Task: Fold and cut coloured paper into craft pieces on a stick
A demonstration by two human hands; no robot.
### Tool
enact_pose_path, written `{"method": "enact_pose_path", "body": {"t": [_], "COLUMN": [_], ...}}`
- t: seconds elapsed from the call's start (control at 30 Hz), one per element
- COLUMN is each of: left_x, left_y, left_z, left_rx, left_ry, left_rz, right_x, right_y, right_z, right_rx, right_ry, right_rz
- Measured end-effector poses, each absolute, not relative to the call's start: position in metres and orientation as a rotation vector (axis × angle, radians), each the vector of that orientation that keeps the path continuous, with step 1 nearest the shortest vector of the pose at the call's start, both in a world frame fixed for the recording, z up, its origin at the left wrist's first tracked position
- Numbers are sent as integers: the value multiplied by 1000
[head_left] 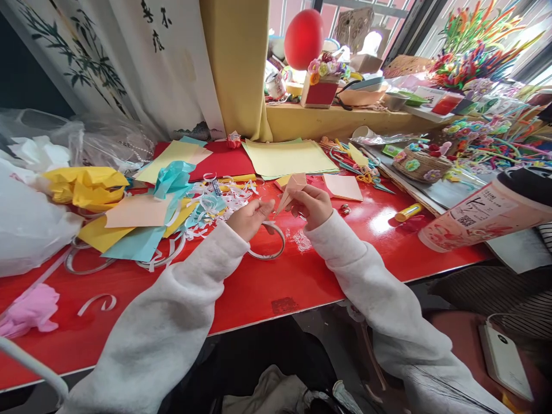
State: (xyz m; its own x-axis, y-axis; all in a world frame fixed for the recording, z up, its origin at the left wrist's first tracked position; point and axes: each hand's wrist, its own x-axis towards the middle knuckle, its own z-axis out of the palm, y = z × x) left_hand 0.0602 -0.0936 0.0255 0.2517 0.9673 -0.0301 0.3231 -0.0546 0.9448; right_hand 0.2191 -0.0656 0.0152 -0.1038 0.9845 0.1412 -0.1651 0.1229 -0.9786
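Note:
A folded piece of pale pink paper (pixel 295 185) is pinched in the fingers of my right hand (pixel 314 205), above the middle of the red table. Close by on its left, my left hand (pixel 249 219) is closed on a narrow roll of tape (pixel 283 240), which hangs below the fingers. A thin strip seems to run between the two hands, too small to make out clearly. Just right of my right hand lies a flat pink paper square (pixel 344 187). Small round metallic things (pixel 345 209) rest in front of that square.
Coloured paper sheets (pixel 288 157) lie at the back. Shredded strips and crumpled paper (pixel 88 187) crowd the left, beside a white plastic bag (pixel 30 224). To the right are a yellow glue stick (pixel 407 212), a leaning pink cup (pixel 483 213) and a decorated basket (pixel 422 164).

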Motion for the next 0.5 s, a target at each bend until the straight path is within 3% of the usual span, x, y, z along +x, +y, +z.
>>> {"method": "enact_pose_path", "body": {"t": [0.5], "left_x": [45], "left_y": [-92], "left_z": [39], "left_rx": [1302], "left_ry": [959], "left_rz": [795], "right_x": [216], "right_y": [-66], "right_z": [11], "right_rx": [-966], "right_ry": [-1384], "right_rz": [1106]}}
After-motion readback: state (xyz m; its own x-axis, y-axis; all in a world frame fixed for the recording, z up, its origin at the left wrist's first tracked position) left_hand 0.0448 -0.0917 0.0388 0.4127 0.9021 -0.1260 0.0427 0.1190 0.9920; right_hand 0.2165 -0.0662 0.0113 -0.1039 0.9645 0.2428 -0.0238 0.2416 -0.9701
